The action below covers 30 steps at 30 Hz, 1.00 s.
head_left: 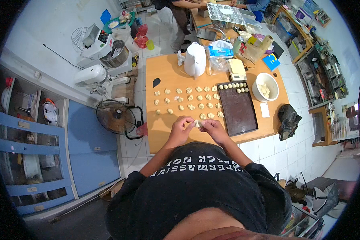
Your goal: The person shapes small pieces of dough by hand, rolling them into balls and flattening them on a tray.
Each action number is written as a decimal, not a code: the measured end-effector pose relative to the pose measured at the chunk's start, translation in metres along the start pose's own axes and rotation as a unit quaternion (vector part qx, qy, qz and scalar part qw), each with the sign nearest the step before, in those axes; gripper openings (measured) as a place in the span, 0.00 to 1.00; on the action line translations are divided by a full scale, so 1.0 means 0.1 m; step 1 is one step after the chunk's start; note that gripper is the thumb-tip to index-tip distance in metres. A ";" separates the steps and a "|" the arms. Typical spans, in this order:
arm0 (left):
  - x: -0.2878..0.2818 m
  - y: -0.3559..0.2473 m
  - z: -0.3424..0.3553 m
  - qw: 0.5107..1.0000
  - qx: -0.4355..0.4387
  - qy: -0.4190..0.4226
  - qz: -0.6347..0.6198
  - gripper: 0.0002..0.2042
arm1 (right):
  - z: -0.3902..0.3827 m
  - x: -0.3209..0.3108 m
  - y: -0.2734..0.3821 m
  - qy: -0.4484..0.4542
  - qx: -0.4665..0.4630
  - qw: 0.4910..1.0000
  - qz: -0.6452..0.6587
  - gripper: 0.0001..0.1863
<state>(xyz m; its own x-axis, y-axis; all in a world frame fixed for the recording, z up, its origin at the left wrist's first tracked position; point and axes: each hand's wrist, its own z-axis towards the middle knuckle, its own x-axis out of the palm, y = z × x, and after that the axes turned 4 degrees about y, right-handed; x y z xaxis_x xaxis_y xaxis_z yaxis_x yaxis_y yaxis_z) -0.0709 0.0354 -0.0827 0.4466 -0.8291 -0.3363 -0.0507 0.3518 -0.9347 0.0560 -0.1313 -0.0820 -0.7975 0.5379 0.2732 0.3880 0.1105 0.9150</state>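
Between my two hands, just over the table's near edge, is a small pale piece of dough (197, 124). My left hand (182, 127) pinches its left side, and my right hand (213, 129) closes on its right side. Ahead of them, rows of rough dough pieces (189, 97) lie on the wooden table (164, 136). To the right sits a dark rectangular baking tray (240, 112), with several smooth round dough balls (233, 85) along its far end. A white tub (265, 87) beyond the tray's right side holds more dough.
A white jug (195, 60), a tissue pack (221, 52) and a kitchen scale (237, 70) stand at the table's back. A black plastic bag (289, 122) hangs by the right edge. A fan (116, 116) stands left of the table. Other people work at the far end.
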 end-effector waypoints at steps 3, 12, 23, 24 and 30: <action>0.01 0.06 -0.05 0.994 -0.081 0.052 -0.054 0.08 | -0.01 -0.06 0.01 -0.021 0.020 0.999 -0.022 0.13; 0.02 0.09 -0.05 0.993 -0.080 0.010 -0.088 0.11 | 0.03 0.11 0.07 -0.035 -0.015 0.999 -0.008 0.07; 0.05 0.05 -0.04 0.967 -0.102 -0.029 -0.232 0.24 | 0.09 0.13 -0.02 -0.093 -0.091 0.987 -0.095 0.07; 0.03 0.05 -0.04 0.967 -0.101 -0.029 -0.232 0.24 | 0.07 0.14 0.02 -0.084 -0.085 0.988 -0.103 0.07; 0.02 0.01 -0.06 0.960 -0.102 -0.009 -0.259 0.26 | 0.08 0.10 -0.01 -0.052 -0.041 0.995 -0.077 0.09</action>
<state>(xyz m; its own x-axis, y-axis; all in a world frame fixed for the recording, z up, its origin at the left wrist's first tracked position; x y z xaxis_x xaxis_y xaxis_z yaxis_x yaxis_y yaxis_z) -0.0750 0.0313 -0.0850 0.4742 -0.8619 0.1795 0.0084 -0.1995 -0.9799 0.0516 -0.1197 -0.0828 -0.7915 0.6031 0.0993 0.2221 0.1323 0.9660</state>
